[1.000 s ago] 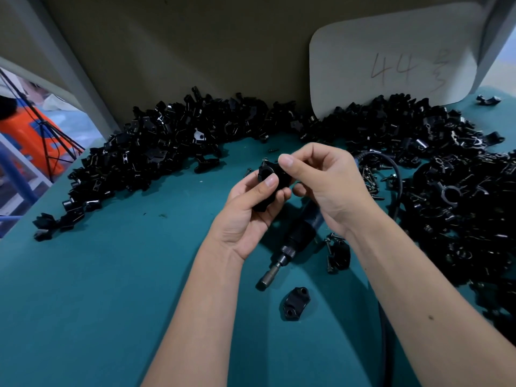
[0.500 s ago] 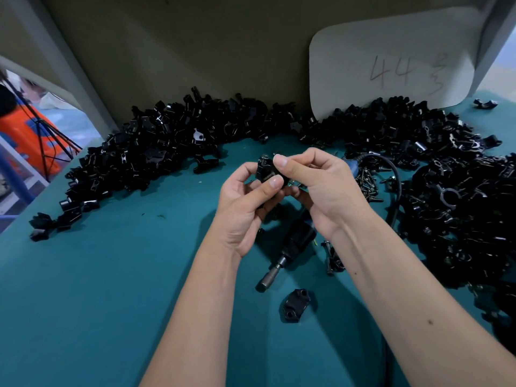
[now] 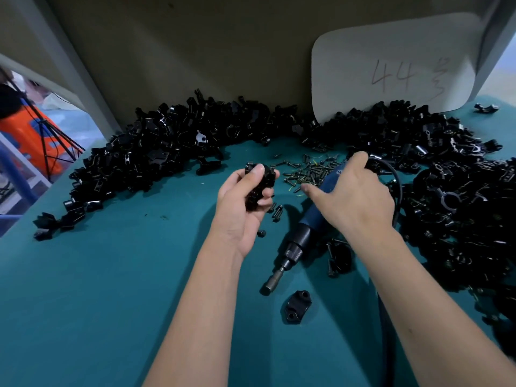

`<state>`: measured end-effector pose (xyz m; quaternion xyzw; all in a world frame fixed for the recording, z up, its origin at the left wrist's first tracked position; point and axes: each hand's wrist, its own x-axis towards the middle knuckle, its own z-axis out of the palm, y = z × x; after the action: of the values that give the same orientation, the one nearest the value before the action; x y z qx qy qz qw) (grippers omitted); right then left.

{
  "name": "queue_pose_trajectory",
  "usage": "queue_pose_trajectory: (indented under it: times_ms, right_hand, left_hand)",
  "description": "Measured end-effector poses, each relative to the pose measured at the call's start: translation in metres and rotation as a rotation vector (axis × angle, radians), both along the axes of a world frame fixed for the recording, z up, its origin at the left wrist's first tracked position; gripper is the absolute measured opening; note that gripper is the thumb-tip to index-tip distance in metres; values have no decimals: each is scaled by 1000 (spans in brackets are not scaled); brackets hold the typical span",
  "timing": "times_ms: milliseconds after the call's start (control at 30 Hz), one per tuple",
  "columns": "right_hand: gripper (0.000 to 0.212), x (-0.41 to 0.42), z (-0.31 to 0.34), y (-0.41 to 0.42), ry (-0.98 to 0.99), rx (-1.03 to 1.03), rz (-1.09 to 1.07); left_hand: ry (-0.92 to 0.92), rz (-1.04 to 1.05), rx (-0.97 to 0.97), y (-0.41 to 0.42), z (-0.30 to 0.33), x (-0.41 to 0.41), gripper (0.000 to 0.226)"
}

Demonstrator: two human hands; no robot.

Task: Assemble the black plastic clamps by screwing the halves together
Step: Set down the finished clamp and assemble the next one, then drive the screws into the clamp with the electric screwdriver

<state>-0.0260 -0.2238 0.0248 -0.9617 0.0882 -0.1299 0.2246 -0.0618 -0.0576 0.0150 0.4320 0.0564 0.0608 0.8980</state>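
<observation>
step: pre-drive | left hand (image 3: 245, 196) closed round clamp (image 3: 261, 177), held above mat | right hand (image 3: 354, 196) half-open, settling on electric screwdriver (image 3: 304, 236) (grip not closed yet, I think) | next: lift driver, seat bit on screw

The person's left hand (image 3: 245, 202) is raised above the teal table (image 3: 111, 289), thumb and fingers closed around a black clamp (image 3: 261, 180) whose top pokes out past the fingertips. Just beyond those fingertips lies a scatter of screws (image 3: 307, 170). The right hand (image 3: 351, 196) lies over the blue body of an electric screwdriver (image 3: 304, 233), fingers curled at its far end where the black cable (image 3: 396, 185) leaves, thumb spread toward the left hand. The tool's bit points back toward the person, near a lone clamp half (image 3: 296, 306). Piles of black parts (image 3: 167, 146) ring the table beyond both hands.
</observation>
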Motion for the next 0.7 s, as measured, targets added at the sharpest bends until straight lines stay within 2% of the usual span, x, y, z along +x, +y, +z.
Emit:
queue_pose_trajectory:
  times_ms: [100,233,300,367,433,467,567,700]
  right_hand:
    - [89,4,0,-2,127,6,3]
    - [82,14,-3,-9,110,259,45]
    - [82,18,-3,-14,99,377,55]
    - [72,23,-3,-20,93,599,106]
    - [53,26,-3,-28,81,884,148]
    - [49,27,-2,-32,84,1012,171]
    - [58,27,1,-41,97,1305,261]
    - [36,26,9,-43,57,1636,317]
  left_hand:
    - [30,9,33,0,1,1,38]
    - [82,16,72,0,-2,3,18]
    - [106,-8,45,1,-2,2,19]
    - [130,-41,27,3,-2,2,23]
    - [144,-89,15,5,-3,0,26]
    - [147,-112,-2,7,-2,0,27]
    - [157,-183,-63,9,-1,-1,33]
    - [191,-288,30,13,-1,-1,43]
